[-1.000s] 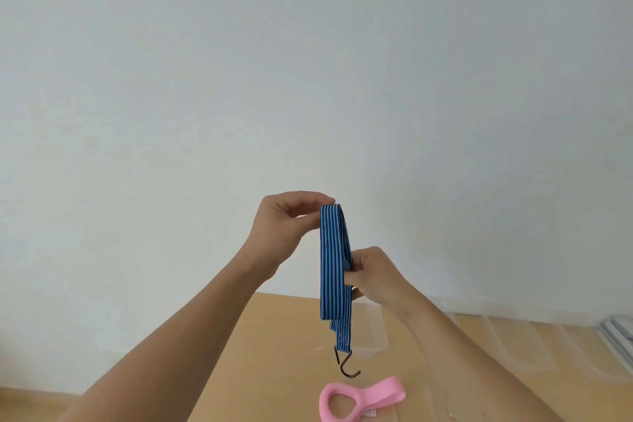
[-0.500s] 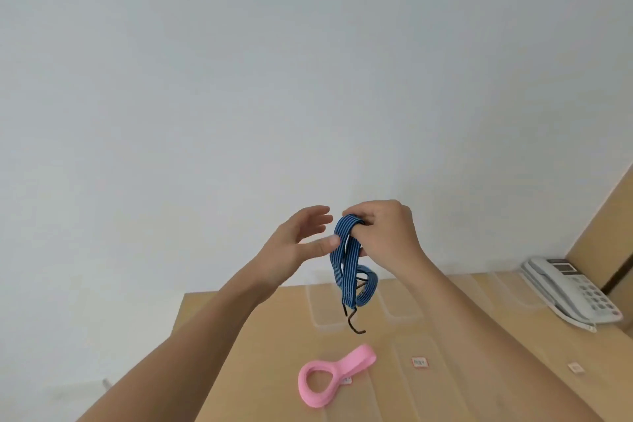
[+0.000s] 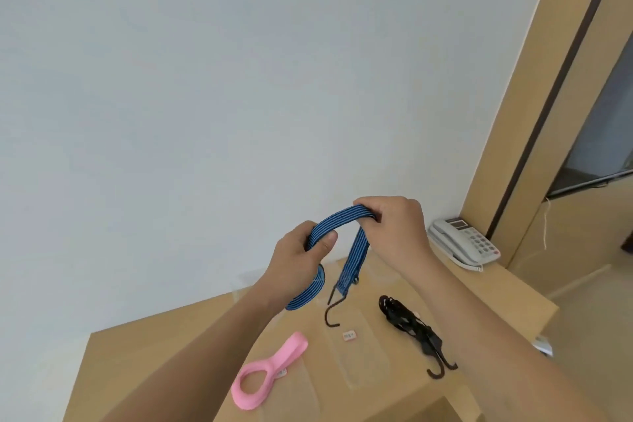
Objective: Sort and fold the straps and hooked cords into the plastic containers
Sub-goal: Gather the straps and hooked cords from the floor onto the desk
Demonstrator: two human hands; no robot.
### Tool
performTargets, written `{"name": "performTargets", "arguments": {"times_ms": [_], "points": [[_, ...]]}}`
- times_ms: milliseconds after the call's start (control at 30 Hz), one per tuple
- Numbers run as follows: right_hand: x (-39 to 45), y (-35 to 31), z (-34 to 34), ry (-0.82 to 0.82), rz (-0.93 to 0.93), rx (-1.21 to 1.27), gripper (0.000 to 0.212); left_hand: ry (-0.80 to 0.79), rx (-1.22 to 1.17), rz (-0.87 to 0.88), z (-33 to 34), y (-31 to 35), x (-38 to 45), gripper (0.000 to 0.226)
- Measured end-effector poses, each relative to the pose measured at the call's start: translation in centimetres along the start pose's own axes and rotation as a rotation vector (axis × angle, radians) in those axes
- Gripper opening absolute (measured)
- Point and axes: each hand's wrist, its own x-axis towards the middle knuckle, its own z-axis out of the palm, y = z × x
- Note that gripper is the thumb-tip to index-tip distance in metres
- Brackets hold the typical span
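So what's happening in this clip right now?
A person holds a blue striped hooked cord up over a wooden table, the left hand and right hand each gripping it, one hook dangling. It is not in a container yet. Below lie a pink strap, a black hooked cord and clear plastic containers; a telephone sits behind.

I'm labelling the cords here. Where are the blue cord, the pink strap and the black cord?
blue cord [image 3: 337, 218]: head view, span between the hands.
pink strap [image 3: 263, 373]: head view, middle of its band.
black cord [image 3: 404, 319]: head view, bundled middle.
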Motion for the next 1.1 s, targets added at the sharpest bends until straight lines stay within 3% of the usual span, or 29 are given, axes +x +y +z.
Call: {"name": "performTargets", "arguments": {"times_ms": [167,233,333,433,500,567,667,800,900,1000,1100], "points": [[-2.0,5.4,-2.7,-0.011,0.001,-0.136,0.012,0.006,-0.205,-0.024,7.1,2.8,1.0,0.032],[-3.3,7.8,-3.8,-0.022,0.070,-0.086,0.020,-0.014,-0.325,-0.044,10.7,4.1,1.2,0.036],[-5.3,11.3,-5.6,-0.067,0.257,0.246,0.029,-0.002,-0.468,-0.106,16.3,5.2,2.0,0.038],[-7.8,15.0,-7.6,-0.211,0.418,0.667,0.032,0.014,-0.578,-0.161,21.7,6.0,3.1,0.043],[-9.5,17.6,-8.8,-0.253,0.488,0.797,0.051,0.027,-0.603,-0.209,25.1,6.4,3.7,0.049],[-11.0,19.9,-10.0,-0.277,0.530,0.830,0.064,0.051,-0.629,-0.259,28.3,6.6,4.4,0.045],[-12.6,22.9,-11.8,-0.359,0.554,0.823,0.047,0.101,-0.737,-0.335,32.7,6.2,6.0,0.031],[-14.7,26.7,-13.2,-0.457,0.690,0.694,0.035,0.069,-0.658,-0.423,37.2,4.2,7.9,0.026],[-15.2,30.0,-14.3,-0.435,0.821,0.629,0.031,0.089,-0.613,-0.537,38.9,1.7,9.1,0.027],[-14.5,33.4,-15.3,-0.354,0.992,0.660,0.045,0.108,-0.520,-0.632,39.9,-1.2,9.9,0.024],[-12.9,37.1,-15.6,-0.273,1.068,0.646,0.043,0.013,-0.420,-0.670,41.0,-4.3,10.9,0.021]]}}
